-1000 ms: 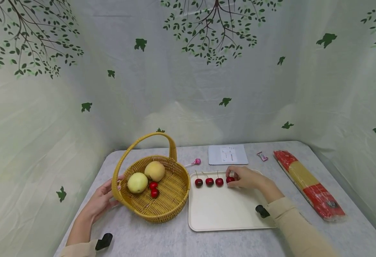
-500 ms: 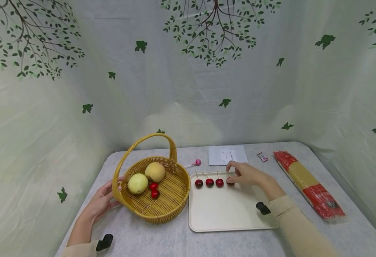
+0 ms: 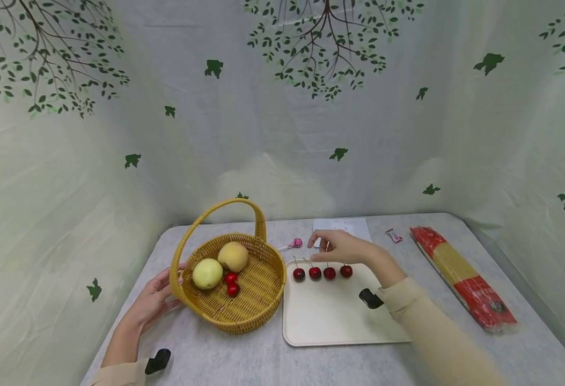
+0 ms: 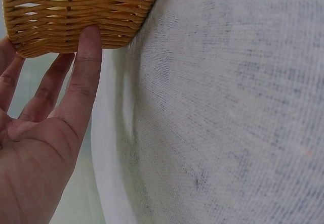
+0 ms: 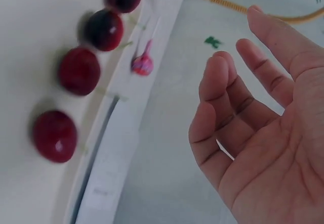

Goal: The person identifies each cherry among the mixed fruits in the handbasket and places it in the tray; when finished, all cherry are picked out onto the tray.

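Note:
A yellow wicker basket (image 3: pixel 258 305) with a tall handle stands at the left, holding a pale green round fruit (image 3: pixel 207 274), a yellow round fruit (image 3: pixel 233 257) and two small red cherry-like fruits (image 3: pixel 232 290). My left hand (image 3: pixel 149 305) touches its outer left side; in the left wrist view a straight digit (image 4: pixel 83 82) rests against the weave. On a cream tray (image 3: pixel 340 316), several dark red cherries (image 3: pixel 329 273) with stems lie in a row along the far side. Above that row hovers my right hand (image 3: pixel 342 249), its fingers loosely bent and holding nothing, as the right wrist view confirms.
Behind the tray lie a pink lollipop (image 3: pixel 295 243) and a white printed packet (image 3: pixel 359 228), partly covered by the right hand. Farther right are a small wrapped candy (image 3: pixel 394 235) and a long red-and-yellow package (image 3: pixel 463 276). Leaf-patterned curtains (image 3: pixel 282 187) surround the table.
My right hand has let go of the rightmost cherry, leaving it on the tray, and has risen and moved left over the row. The left hand stays against the basket.

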Demonstrator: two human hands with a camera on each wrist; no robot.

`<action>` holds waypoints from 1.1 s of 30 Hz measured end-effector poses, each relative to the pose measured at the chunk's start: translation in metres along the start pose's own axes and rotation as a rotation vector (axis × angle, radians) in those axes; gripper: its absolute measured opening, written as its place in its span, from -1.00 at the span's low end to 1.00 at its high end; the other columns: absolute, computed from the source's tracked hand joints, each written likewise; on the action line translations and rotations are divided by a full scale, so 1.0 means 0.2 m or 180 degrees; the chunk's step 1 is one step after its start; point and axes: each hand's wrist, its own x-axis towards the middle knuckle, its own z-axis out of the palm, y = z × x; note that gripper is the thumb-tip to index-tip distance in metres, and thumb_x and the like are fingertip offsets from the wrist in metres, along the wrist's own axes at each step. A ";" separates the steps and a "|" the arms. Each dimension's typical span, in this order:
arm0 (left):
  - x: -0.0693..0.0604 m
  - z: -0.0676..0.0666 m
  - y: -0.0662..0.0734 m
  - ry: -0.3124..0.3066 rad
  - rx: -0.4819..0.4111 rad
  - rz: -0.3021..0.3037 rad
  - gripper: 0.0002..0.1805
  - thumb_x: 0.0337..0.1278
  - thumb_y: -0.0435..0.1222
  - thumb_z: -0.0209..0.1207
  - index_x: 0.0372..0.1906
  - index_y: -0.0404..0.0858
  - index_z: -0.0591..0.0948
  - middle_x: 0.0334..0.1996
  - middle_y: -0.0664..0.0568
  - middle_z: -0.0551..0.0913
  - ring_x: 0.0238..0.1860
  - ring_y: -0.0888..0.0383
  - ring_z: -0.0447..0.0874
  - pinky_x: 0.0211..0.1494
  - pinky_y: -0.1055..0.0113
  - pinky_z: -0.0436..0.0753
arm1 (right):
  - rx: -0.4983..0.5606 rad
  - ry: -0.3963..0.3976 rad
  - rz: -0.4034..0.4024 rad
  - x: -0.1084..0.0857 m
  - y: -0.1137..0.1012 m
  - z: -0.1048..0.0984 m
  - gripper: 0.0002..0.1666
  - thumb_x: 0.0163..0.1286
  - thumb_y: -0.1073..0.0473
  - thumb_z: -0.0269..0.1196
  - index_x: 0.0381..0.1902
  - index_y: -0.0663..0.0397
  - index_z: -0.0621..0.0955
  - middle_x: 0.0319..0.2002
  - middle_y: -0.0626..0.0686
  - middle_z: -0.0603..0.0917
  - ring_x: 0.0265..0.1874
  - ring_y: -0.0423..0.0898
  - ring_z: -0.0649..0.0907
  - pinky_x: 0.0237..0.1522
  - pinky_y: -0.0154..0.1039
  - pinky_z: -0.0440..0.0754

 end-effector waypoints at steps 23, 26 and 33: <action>0.06 -0.02 0.06 -0.0048 0.0041 0.0084 -0.36 0.72 -0.18 0.05 0.68 -0.22 0.21 0.39 0.37 0.37 0.26 0.46 0.57 0.21 0.23 0.77 | -0.0457 -0.0610 -0.0521 0.41 -0.47 0.15 -0.65 0.59 -0.04 0.33 0.23 -0.10 0.65 -0.13 -0.07 0.72 -0.17 -0.21 0.64 -0.07 -0.28 0.63; 0.06 -0.02 0.07 0.0002 0.0063 0.0093 -0.37 0.71 -0.16 0.07 0.68 -0.20 0.23 0.46 0.27 0.34 0.26 0.47 0.57 0.22 0.20 0.78 | -0.0510 -0.0674 -0.0535 0.46 -0.51 0.19 -0.59 0.58 -0.03 0.35 0.27 -0.02 0.64 -0.05 -0.05 0.72 -0.15 -0.23 0.63 -0.09 -0.32 0.61; 0.01 0.00 0.01 0.0029 0.0151 -0.0041 -0.36 0.71 -0.16 0.07 0.68 -0.21 0.23 0.51 0.20 0.34 0.25 0.52 0.56 0.31 0.03 0.74 | -0.0530 -0.0930 -0.0475 0.54 -0.57 0.35 -0.54 0.56 -0.06 0.37 0.31 -0.06 0.67 0.22 0.00 0.73 0.10 -0.21 0.70 0.13 -0.31 0.66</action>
